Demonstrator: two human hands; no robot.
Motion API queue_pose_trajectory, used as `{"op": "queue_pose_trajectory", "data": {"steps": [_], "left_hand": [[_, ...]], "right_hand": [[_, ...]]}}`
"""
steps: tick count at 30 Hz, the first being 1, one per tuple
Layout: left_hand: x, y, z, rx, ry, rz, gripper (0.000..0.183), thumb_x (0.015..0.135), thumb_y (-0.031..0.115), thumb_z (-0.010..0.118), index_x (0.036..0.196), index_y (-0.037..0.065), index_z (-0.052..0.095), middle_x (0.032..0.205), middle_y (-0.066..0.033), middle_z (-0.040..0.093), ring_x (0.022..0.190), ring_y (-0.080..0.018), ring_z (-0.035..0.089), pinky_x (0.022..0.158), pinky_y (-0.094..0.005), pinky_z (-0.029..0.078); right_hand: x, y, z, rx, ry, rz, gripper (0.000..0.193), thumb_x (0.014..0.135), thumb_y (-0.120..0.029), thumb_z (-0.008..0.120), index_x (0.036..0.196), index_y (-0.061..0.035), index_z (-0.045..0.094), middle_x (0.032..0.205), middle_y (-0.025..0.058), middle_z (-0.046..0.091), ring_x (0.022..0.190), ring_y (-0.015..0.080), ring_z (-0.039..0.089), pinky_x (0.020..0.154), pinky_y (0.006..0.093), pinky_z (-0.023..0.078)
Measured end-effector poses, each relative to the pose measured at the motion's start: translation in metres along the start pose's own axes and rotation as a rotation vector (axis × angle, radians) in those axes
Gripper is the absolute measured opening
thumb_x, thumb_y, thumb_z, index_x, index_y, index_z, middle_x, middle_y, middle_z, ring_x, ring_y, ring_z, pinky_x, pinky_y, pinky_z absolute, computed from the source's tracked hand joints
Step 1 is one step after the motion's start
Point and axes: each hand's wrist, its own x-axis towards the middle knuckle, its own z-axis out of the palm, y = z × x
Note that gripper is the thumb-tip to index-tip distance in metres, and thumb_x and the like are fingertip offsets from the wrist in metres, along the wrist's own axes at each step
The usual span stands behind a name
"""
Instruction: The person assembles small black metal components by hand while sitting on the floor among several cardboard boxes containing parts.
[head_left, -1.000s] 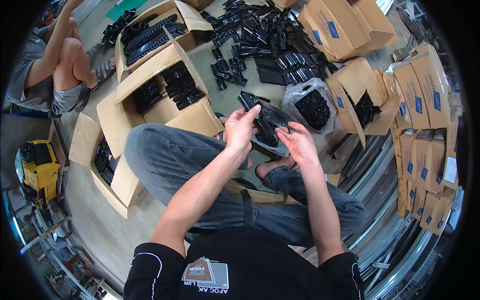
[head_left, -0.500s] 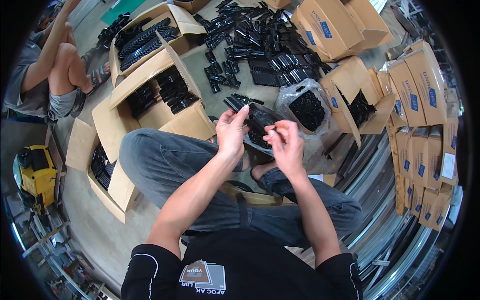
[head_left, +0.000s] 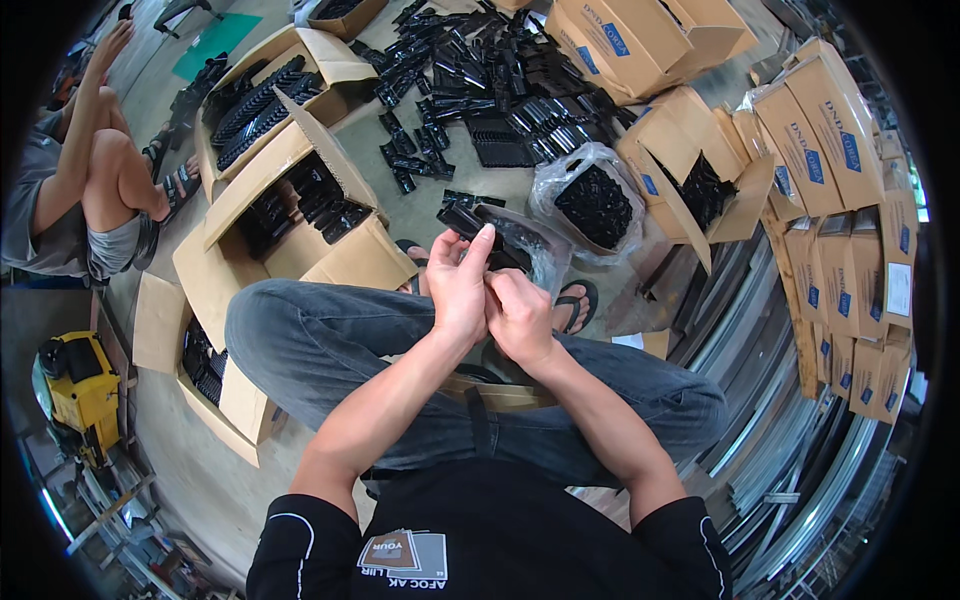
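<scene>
My left hand (head_left: 460,285) is closed round a black plastic part (head_left: 460,219), whose far end sticks out past the fingers and thumb. Pressed up against that hand is my right hand (head_left: 521,318), its fingers curled in; whatever they grip is hidden. Just beyond both hands lies an open clear plastic bag (head_left: 545,258) with dark pieces in it, partly covered by my fingers. To its right, a second clear bag (head_left: 600,205) is full of small black pieces.
A heap of black parts (head_left: 490,90) spreads over the floor ahead. Open cartons (head_left: 350,255) stand at left, another carton (head_left: 745,205) at right. Stacked boxes (head_left: 835,150) and long metal profiles (head_left: 760,430) line the right. A seated person (head_left: 100,180) is at far left.
My right hand has come left and nearer to me, from apart to against my left hand. The black part stays in my left hand. The view has shifted slightly.
</scene>
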Motion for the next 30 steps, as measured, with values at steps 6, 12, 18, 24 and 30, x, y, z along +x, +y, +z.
{"op": "queue_pose_trajectory", "data": {"steps": [6, 12, 18, 24, 30], "left_hand": [[0.001, -0.002, 0.000, -0.017, -0.006, 0.008, 0.036, 0.090, 0.010, 0.075, 0.111, 0.007, 0.046, 0.093, -0.0057, 0.064, 0.089, -0.0139, 0.065, 0.072, -0.0249, 0.051], [0.001, -0.004, -0.002, -0.055, -0.055, -0.007, 0.031, 0.092, 0.010, 0.072, 0.110, 0.008, 0.047, 0.096, -0.0074, 0.066, 0.089, -0.0155, 0.068, 0.068, -0.0247, 0.052], [0.000, 0.000, 0.003, -0.075, -0.087, -0.047, 0.024, 0.092, 0.010, 0.072, 0.105, 0.010, 0.051, 0.097, -0.0063, 0.068, 0.087, -0.0138, 0.068, 0.066, -0.0235, 0.052], [0.010, -0.005, -0.011, -0.112, -0.263, -0.069, 0.014, 0.098, 0.013, 0.063, 0.111, 0.007, 0.060, 0.113, -0.0112, 0.070, 0.099, -0.0202, 0.069, 0.085, -0.0324, 0.057], [0.002, 0.011, -0.002, -0.095, -0.371, -0.078, 0.016, 0.100, 0.014, 0.059, 0.114, 0.006, 0.060, 0.117, -0.0117, 0.068, 0.106, -0.0235, 0.067, 0.094, -0.0388, 0.055]], "right_hand": [[0.004, 0.000, 0.000, -0.077, 0.075, -0.072, 0.011, 0.079, -0.005, 0.070, 0.088, -0.0042, 0.063, 0.079, 0.0104, 0.062, 0.063, 0.0298, 0.064, 0.056, 0.0398, 0.051], [0.012, -0.002, -0.013, -0.239, 0.039, -0.097, 0.013, 0.076, -0.006, 0.074, 0.085, -0.0051, 0.064, 0.077, 0.0089, 0.057, 0.067, 0.0282, 0.060, 0.057, 0.0389, 0.048], [0.023, 0.002, -0.020, -0.254, 0.218, -0.011, 0.030, 0.068, -0.009, 0.080, 0.092, -0.0060, 0.062, 0.085, 0.0084, 0.057, 0.078, 0.0299, 0.058, 0.068, 0.0426, 0.046], [0.027, 0.010, -0.028, -0.163, 0.169, 0.047, 0.044, 0.064, -0.009, 0.083, 0.102, -0.0038, 0.061, 0.090, 0.0106, 0.063, 0.084, 0.0323, 0.061, 0.077, 0.0439, 0.047], [0.026, 0.011, -0.029, -0.092, 0.227, -0.042, 0.043, 0.065, -0.007, 0.082, 0.103, -0.0024, 0.062, 0.090, 0.0124, 0.066, 0.080, 0.0331, 0.065, 0.070, 0.0432, 0.052]]}}
